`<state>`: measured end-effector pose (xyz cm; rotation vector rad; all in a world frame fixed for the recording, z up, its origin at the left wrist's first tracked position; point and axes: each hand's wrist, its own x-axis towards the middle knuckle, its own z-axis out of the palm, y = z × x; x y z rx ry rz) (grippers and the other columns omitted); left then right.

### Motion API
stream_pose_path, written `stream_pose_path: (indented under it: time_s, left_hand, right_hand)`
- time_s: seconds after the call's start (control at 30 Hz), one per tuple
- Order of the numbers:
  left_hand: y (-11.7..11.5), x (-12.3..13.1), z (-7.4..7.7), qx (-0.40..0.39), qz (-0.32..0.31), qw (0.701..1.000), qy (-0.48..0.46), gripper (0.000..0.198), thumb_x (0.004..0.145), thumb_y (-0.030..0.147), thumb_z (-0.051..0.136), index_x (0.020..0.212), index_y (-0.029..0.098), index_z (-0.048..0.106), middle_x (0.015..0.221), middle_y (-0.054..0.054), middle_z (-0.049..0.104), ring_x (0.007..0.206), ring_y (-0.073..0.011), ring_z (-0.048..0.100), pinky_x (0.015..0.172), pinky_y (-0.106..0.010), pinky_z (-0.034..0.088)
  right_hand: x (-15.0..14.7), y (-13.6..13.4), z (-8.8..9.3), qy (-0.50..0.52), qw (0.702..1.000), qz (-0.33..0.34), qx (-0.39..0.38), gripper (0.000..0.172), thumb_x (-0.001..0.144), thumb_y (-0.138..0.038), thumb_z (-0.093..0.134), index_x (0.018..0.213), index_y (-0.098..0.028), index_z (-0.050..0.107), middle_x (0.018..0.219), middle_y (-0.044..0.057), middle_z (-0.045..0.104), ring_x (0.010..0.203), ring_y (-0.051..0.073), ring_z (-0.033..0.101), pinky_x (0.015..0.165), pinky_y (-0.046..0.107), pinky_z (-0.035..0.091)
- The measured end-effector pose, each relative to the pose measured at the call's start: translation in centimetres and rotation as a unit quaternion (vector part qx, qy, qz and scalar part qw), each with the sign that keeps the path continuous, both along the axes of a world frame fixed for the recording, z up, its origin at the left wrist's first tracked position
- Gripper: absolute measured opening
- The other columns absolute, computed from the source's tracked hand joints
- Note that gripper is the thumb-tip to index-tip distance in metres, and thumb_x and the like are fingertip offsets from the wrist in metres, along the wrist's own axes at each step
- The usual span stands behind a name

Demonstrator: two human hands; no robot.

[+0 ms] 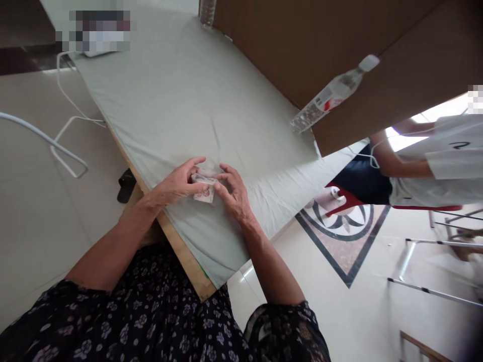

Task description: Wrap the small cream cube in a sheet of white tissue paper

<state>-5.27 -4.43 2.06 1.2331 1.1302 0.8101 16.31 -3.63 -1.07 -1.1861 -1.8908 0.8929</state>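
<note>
Between my hands, low over the cloth-covered table, is a small clear plastic packet with a white, red-printed piece inside; what that piece is cannot be made out. My left hand grips the packet's left side, thumb across its front and index finger reaching over the top. On the right side, my right hand pinches it with the thumb in front and curled fingers behind. Some loose, see-through plastic shows above the packet, between the fingertips. Parts of the packet are hidden by the thumbs.
A brown cardboard partition stands on the table's far right. Beside it is a clear bottle with a red-and-white label; another bottle is farther back. White cables hang at the left edge. A person in a white shirt sits beyond the partition.
</note>
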Motion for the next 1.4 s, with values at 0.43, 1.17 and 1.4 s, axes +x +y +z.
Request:
stream_pose_path:
  time_s: [0.43, 1.17, 1.4]
  left_hand:
    - [0.2, 1.2, 0.0, 0.001, 0.093, 0.996, -0.006, 0.062, 0.079, 0.045, 0.074, 0.131, 0.012, 0.065, 0.079, 0.002, 0.060, 0.070, -0.0145, 0.059, 0.063, -0.026, 0.048]
    - [-0.1, 0.5, 0.3, -0.014, 0.022, 0.999, 0.019, 0.091, 0.069, 0.041, 0.077, 0.152, 0.014, 0.050, 0.117, -0.010, 0.069, 0.095, -0.0223, 0.067, 0.078, -0.032, 0.052]
    - [-0.1, 0.2, -0.3, 0.008, 0.013, 1.000, 0.024, 0.083, 0.074, 0.039, 0.076, 0.151, 0.016, 0.055, 0.112, -0.007, 0.069, 0.087, -0.0189, 0.065, 0.074, -0.030, 0.051]
  right_hand:
    - [-0.2, -0.4, -0.3, -0.002, 1.000, -0.011, -0.010, 0.036, 0.094, -0.062, 0.066, 0.101, -0.027, 0.073, 0.149, 0.010, 0.065, 0.142, 0.031, 0.056, 0.123, 0.057, 0.039]
    - [-0.7, 0.0, -0.5, 0.156, 0.981, -0.004, -0.112, 0.060, 0.086, -0.068, 0.072, 0.129, -0.029, 0.059, 0.107, 0.004, 0.073, 0.089, 0.019, 0.068, 0.083, 0.037, 0.054]
    - [-1.6, 2.9, 0.9, 0.179, 0.970, 0.012, -0.162, 0.052, 0.077, -0.061, 0.082, 0.111, -0.024, 0.069, 0.094, 0.002, 0.073, 0.083, 0.016, 0.066, 0.079, 0.033, 0.054]
